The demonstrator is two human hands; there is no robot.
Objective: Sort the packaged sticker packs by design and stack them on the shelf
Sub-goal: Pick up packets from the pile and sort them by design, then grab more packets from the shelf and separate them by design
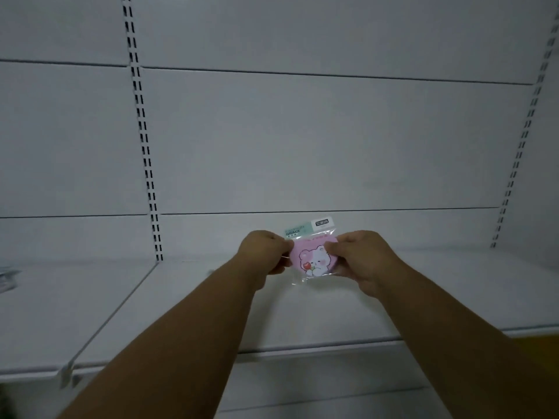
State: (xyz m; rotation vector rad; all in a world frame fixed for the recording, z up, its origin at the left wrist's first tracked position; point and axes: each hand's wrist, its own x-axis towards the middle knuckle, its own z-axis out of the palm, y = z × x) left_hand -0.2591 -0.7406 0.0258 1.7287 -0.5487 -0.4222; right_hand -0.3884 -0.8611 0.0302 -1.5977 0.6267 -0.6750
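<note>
At far left, some packaged items lie on the adjoining shelf, too blurred to identify. Our left hand pinches the left edge of the pink bear sticker pack; our right hand pinches its right edge. We hold the pack above the white shelf, mid-depth. We judge it light, thin, flexible, with a slippery film sleeve; grip the edges.

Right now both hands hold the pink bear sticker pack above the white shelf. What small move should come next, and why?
Probably lower the sticker pack onto the shelf just beneath it. The left hand and right hand pinch its two sides, its bear design faces the camera, and the shelf surface directly below shows nothing in the way.
</note>
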